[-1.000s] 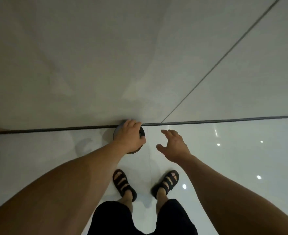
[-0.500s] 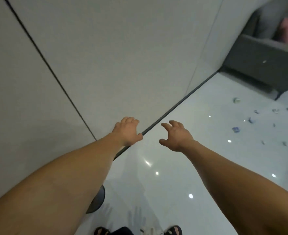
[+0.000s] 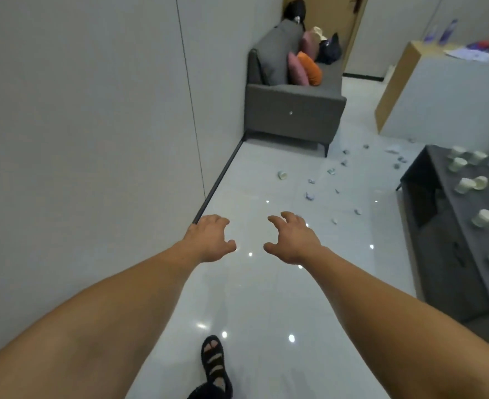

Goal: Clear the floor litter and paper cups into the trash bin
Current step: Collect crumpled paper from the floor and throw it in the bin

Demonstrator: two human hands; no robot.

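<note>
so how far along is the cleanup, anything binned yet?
Nothing looks done: scraps lie scattered on the floor near the sofa, with one paper cup tipped over among them, and many cups sit on the dark table. In hand: nothing; the left hand and right hand are both empty, held out in front. Left: all of it. The trash bin is not in view.

Both bare arms reach forward; the left hand (image 3: 208, 239) and right hand (image 3: 292, 240) hang palm-down, fingers (image 3: 278, 219) loosely curled, holding nothing.
</note>
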